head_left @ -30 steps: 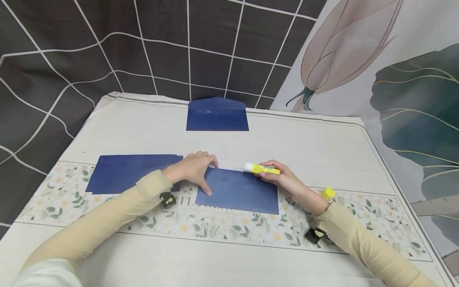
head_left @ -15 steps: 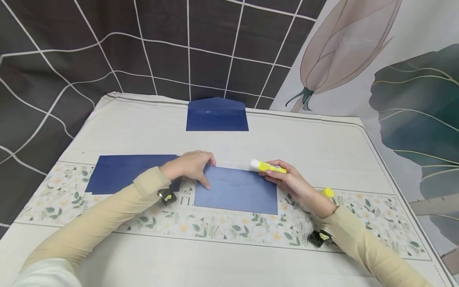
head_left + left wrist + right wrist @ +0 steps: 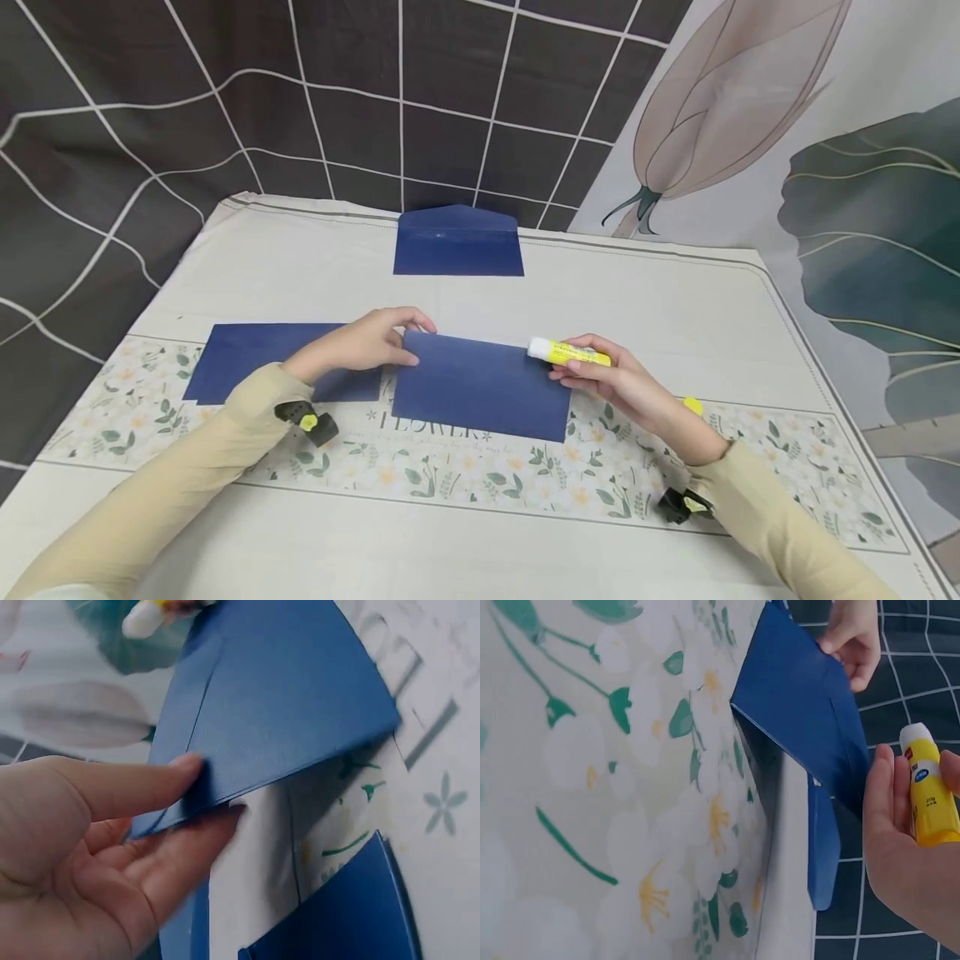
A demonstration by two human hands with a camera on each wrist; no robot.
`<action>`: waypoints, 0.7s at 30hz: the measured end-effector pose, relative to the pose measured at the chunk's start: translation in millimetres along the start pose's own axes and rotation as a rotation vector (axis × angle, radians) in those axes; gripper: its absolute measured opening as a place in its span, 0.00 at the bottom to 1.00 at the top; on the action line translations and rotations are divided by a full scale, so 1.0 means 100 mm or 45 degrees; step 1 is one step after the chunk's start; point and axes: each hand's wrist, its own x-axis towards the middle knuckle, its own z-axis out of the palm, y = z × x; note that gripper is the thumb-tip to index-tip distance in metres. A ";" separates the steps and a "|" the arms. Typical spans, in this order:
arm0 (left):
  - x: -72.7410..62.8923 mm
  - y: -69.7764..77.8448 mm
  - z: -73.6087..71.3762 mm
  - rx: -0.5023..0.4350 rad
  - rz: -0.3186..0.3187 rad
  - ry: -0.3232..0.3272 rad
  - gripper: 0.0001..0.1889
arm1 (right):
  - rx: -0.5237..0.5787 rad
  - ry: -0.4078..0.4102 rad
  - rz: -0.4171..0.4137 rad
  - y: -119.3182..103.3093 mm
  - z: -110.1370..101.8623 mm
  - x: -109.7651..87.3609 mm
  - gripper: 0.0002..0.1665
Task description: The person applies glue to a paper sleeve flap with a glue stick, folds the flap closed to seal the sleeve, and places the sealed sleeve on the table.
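A blue envelope (image 3: 483,383) with its flap folded down is lifted off the tablecloth in front of me. My left hand (image 3: 367,340) pinches its left end, thumb (image 3: 161,784) on the upper face and fingers underneath. In my right hand (image 3: 626,387) is an uncapped yellow glue stick (image 3: 581,354), its white end pointing left over the envelope's upper right corner. The fingers of that hand are right at the envelope's right edge. The right wrist view shows the glue stick (image 3: 930,787) between thumb and fingers, with the raised envelope (image 3: 802,705) beside it.
More blue envelopes (image 3: 255,358) lie in a stack at left, partly under my left forearm. Another envelope (image 3: 459,250), flap up, lies at the table's back edge. The yellow cap (image 3: 692,406) stands beyond my right wrist. A dark gridded curtain (image 3: 442,100) hangs behind the table.
My left hand has moved left from the envelope's upper corner area and now pinches its end. The envelope has risen off the cloth. My right hand has shifted slightly right with the glue stick.
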 end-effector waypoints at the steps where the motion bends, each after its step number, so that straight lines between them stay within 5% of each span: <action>1: -0.04 -0.01 -0.03 -0.059 0.000 0.008 0.23 | -0.005 -0.019 -0.013 -0.01 0.00 -0.01 0.15; 6: -0.28 -0.06 -0.19 -0.198 -0.022 0.087 0.22 | -0.026 -0.087 -0.037 -0.02 0.02 -0.05 0.15; 13: -0.70 -0.17 -0.47 -0.087 -0.120 0.307 0.22 | -0.073 -0.116 -0.026 0.02 0.04 -0.10 0.14; 21: -1.12 -0.48 -0.67 -0.014 -0.260 0.451 0.23 | -0.094 -0.143 0.000 0.08 0.06 -0.15 0.14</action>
